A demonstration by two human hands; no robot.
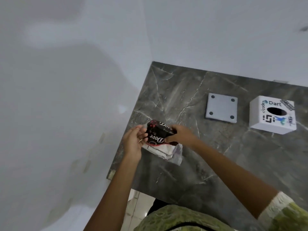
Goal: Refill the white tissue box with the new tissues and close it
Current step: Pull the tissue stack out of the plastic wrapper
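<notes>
A dark "Dove" tissue pack (pixel 158 139) with white tissue showing at its lower end lies near the left edge of the grey marble counter (pixel 216 155). My left hand (pixel 134 141) grips its left end and my right hand (pixel 180 135) grips its right end. Far to the right stands the white tissue box (pixel 271 115), covered in stickers, with a dark oval hole on top. Its flat white base plate (pixel 221 108), with a round dot at each corner, lies apart on the counter just left of the box.
White walls meet at the corner behind the counter. The counter's left edge runs along the wall right beside the pack, and its near edge is by my body. Pale floor tiles (pixel 133 205) show below.
</notes>
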